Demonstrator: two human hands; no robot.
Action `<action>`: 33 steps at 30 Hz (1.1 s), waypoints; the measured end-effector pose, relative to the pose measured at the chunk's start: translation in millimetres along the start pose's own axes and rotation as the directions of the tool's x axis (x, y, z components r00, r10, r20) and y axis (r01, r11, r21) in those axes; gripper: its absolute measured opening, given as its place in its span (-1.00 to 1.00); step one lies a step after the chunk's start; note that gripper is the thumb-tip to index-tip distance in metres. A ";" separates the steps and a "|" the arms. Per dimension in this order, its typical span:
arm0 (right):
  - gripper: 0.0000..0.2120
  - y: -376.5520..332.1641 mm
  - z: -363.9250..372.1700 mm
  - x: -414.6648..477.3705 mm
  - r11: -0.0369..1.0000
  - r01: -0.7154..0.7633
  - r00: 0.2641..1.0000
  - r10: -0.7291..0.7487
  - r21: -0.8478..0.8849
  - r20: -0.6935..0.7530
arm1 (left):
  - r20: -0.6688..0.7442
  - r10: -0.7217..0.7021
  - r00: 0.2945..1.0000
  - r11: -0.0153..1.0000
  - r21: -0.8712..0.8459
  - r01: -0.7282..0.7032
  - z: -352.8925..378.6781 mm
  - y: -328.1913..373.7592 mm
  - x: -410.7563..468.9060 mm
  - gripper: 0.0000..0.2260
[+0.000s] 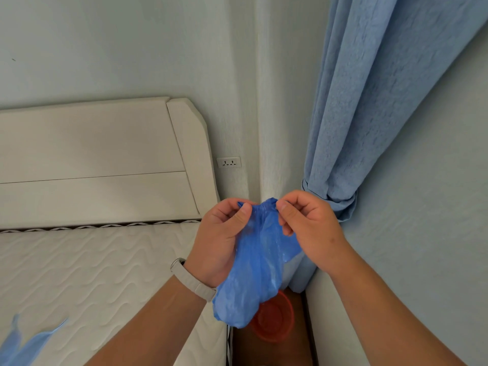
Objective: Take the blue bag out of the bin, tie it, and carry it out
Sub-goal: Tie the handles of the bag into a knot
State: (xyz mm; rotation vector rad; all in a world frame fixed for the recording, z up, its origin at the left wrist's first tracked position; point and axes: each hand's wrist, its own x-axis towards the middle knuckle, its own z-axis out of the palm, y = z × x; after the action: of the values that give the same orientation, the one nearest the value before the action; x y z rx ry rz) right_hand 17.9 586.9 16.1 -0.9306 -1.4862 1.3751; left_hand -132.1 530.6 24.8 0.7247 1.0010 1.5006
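Note:
The blue bag [253,270] hangs in the air in front of me, a thin crinkled plastic sack that is bulged at the bottom. My left hand [221,236] pinches the left side of its gathered top. My right hand [306,223] pinches the right side of the top, a short way from the left hand. Below the bag, on the brown floor, stands the red bin [274,320], round and open, partly hidden by the bag's bottom.
A bed with a white quilted mattress [92,273] and a cream headboard [105,165] fills the left. Another piece of blue plastic [23,344] lies on the mattress corner. A tied blue curtain [351,128] hangs at the right, and a wall socket [228,162] sits beside the headboard.

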 end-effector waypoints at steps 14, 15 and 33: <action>-0.78 20.0 -4.1 7.6 0.996 -0.094 0.987 0.094 0.005 -0.131 | -0.083 0.030 0.996 0.984 -0.175 -0.045 -31.0 -4.6 6.1 -0.80; -0.79 19.9 -6.6 8.7 0.996 -0.093 0.983 0.093 0.011 -0.157 | -0.096 0.034 0.995 0.985 -0.165 -0.049 -33.5 -5.0 7.6 -0.79; -0.76 30.6 -23.1 18.5 0.981 -0.168 0.943 0.188 0.092 -0.275 | -0.454 0.163 0.876 0.960 0.277 -0.035 -94.9 -0.8 -1.6 -0.83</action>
State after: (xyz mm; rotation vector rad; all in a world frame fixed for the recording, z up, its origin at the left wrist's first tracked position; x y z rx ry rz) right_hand 32.3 615.2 -12.3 -1.1884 -1.1554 1.3453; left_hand -214.3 510.5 -18.3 0.6075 1.5784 1.6985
